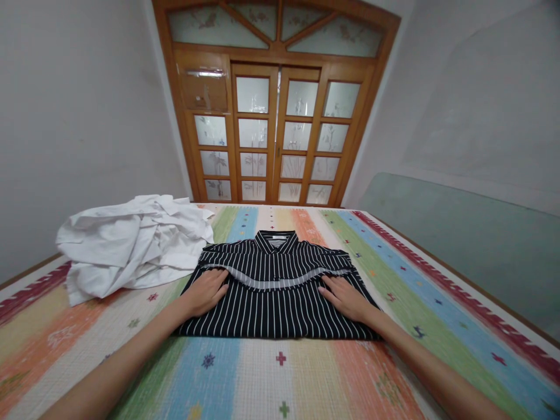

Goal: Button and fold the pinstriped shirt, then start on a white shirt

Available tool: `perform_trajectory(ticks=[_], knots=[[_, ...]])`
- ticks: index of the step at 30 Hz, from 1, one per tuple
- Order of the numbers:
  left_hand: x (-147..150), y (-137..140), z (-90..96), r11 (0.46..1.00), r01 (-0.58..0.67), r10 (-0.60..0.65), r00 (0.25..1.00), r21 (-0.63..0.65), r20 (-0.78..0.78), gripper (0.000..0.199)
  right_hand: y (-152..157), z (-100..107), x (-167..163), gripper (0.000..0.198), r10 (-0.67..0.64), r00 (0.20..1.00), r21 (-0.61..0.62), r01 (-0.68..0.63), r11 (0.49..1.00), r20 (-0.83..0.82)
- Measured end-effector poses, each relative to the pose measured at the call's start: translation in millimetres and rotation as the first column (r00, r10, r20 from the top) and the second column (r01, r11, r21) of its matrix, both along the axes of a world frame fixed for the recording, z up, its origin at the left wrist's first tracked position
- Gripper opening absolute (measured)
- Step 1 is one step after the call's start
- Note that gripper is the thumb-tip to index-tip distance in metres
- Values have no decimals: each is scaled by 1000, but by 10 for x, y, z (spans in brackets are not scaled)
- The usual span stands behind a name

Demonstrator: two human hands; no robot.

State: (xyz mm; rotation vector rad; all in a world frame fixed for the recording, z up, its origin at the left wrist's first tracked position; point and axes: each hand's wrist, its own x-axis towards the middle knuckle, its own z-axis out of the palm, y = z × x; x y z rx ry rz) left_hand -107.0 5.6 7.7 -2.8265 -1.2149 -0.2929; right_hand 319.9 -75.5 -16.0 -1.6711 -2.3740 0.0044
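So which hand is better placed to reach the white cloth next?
Probably the left hand: it is on the striped shirt, nearer the white cloth; the right hand is farther across.

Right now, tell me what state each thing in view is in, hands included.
Striped shirt: folded, collar at the far end, folded-over edge bowed in the middle.
White cloth: crumpled in a heap.
Patterned tablecloth: spread out.
Wooden doors: closed or nearly so.
Left hand: on the shirt, grip unclear.
Right hand: likewise.
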Motion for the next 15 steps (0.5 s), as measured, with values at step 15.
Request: perform_trajectory(ticks=[15], knots=[[370, 565, -6, 983, -173, 166, 981, 65, 98, 37, 378, 227, -208, 55, -238, 953, 155, 211, 965, 186]])
